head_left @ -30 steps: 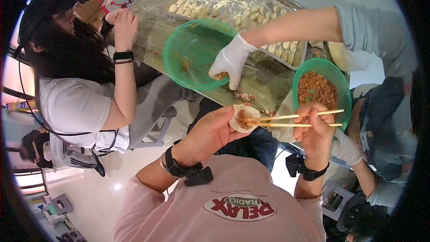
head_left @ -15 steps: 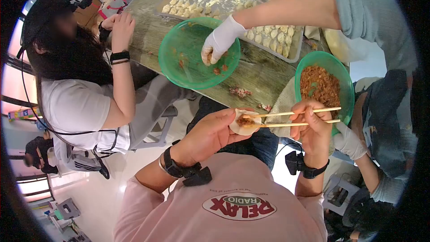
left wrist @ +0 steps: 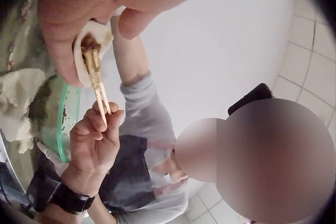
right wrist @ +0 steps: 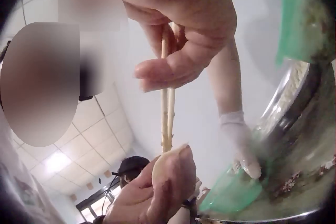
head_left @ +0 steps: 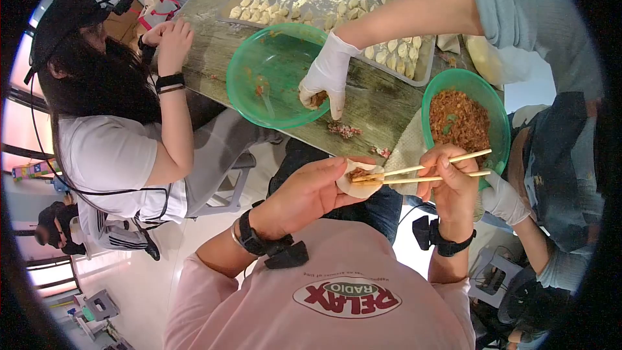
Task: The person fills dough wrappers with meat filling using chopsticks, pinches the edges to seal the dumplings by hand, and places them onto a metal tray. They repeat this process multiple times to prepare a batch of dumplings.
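Note:
In the head view my left hand (head_left: pixel 301 191) holds a round dough wrapper (head_left: pixel 350 189) between thumb and fingers, with brown filling (head_left: pixel 360 174) in it. The wrapper (left wrist: pixel 84 71) curves up around the filling in the left wrist view. My right hand (head_left: pixel 450 185) grips a pair of wooden chopsticks (head_left: pixel 453 175), their tips on the filling. Behind my right hand stands a green bowl (head_left: pixel 501 131) of minced filling. The right wrist view has my right hand (right wrist: pixel 181 29) above the wrapper (right wrist: pixel 167 162).
A larger green bowl (head_left: pixel 234 91) sits on the table (head_left: pixel 389 111), a gloved hand (head_left: pixel 327 78) of another person at its rim. Behind lies a metal tray (head_left: pixel 228 14) of dumplings. A cloth (head_left: pixel 408 149) hangs at the table's edge. Another person (head_left: pixel 107 149) sits at the left.
The chopsticks have tilted slightly, their tips still at the filling, and the wrapper has turned a little in my left hand. The gloved hand has moved from inside the larger bowl to its right rim.

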### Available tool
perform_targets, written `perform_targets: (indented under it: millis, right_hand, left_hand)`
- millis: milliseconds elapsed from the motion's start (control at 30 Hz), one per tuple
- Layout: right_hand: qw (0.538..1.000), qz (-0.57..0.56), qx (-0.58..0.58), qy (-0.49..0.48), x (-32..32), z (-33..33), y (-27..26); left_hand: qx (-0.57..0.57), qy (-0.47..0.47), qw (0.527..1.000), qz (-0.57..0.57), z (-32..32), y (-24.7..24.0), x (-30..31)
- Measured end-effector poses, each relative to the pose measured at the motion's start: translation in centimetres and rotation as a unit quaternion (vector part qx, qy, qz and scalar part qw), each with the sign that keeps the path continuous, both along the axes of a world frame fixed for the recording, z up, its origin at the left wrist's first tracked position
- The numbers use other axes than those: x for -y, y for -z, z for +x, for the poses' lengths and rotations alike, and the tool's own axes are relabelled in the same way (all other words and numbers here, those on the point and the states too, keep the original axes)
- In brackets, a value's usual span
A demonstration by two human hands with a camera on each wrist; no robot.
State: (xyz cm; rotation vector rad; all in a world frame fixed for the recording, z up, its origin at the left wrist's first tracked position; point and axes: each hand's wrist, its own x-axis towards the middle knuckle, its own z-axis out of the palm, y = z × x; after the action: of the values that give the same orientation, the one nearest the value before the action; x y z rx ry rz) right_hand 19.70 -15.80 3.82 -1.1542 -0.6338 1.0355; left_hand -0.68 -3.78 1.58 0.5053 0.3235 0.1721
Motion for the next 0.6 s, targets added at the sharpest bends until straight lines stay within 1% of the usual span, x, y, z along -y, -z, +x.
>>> perform_targets:
  millis: [67, 133, 167, 267, 400, 467, 500, 533, 600]
  right_hand:
    - [1.000, 0.009, 0.005, 0.011, 0.1, -0.1, 0.0]
    - [0.999, 0.022, -0.033, 0.008, 0.2, -0.1, -0.3]
    - [0.999, 0.022, -0.033, 0.009, 0.2, -0.1, -0.2]
    - [1.000, 0.002, -0.008, 0.027, 0.2, -0.2, 0.2]
    - [0.999, 0.023, 0.006, 0.041, 1.2, -0.1, -0.6]
    - [0.992, 0.088, 0.012, 0.086, 1.9, 0.4, -1.0]
    - [0.988, 0.095, 0.041, 0.117, 2.4, 0.7, -1.1]
    - [0.987, 0.094, 0.042, 0.120, 2.9, 1.3, -1.2]
    - [0.971, 0.144, 0.065, 0.179, 3.9, 2.5, -1.5]
  left_hand:
    - [-0.002, 0.001, 1.000, -0.003, 0.0, 0.0, 0.0]
    - [0.012, -0.005, 1.000, -0.006, -0.1, 0.4, -0.1]
    - [0.012, -0.005, 1.000, -0.007, 0.0, 0.3, -0.1]
    - [0.010, -0.001, 1.000, -0.024, 0.1, 0.2, -0.2]
    - [-0.002, -0.007, 1.000, -0.004, 0.5, 0.5, 0.1]
    - [-0.006, -0.011, 1.000, -0.005, 0.6, 0.7, 0.1]
    - [-0.004, -0.015, 1.000, -0.013, 0.6, 0.7, 0.0]
    - [-0.002, -0.019, 1.000, -0.021, 0.6, 0.7, 0.0]
    - [-0.002, -0.013, 0.999, -0.029, 0.8, 0.6, 0.0]
